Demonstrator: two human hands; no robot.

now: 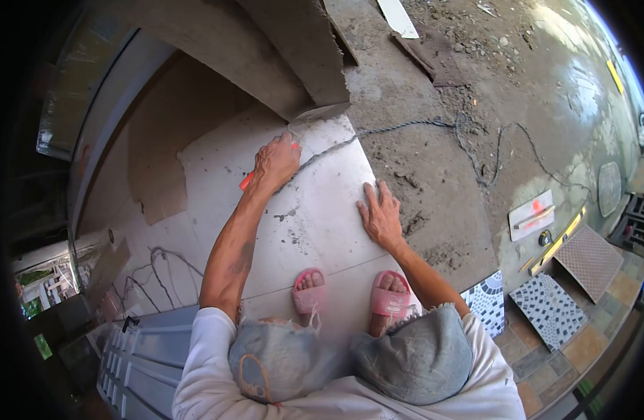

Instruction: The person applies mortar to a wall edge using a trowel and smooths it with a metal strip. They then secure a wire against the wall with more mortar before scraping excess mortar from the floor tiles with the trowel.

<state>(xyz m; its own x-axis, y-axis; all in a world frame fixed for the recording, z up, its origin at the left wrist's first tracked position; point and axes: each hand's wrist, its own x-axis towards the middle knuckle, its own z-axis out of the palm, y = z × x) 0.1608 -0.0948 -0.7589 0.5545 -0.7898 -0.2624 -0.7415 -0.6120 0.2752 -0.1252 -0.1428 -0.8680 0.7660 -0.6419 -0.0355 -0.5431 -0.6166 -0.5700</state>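
Observation:
My left hand (276,161) is closed around an orange-handled tool (247,180). Its working end is hidden by the fingers, close to the base of a concrete pillar (322,91). Under both hands lies white floor tile (322,203), spotted with grey mortar crumbs. My right hand (382,215) rests with fingers spread at the tile's right edge, where rough mortar ground begins. A dark twisted rope (399,127) runs from beside my left hand across the tile and onto the mortar.
My feet in pink sandals (310,290) stand on the tile. At right lie a float (532,215), a yellow level (558,240) and mosaic-patterned tiles (548,308). Brown cardboard (157,175) covers floor at left. Rubble (490,42) lies at the far right.

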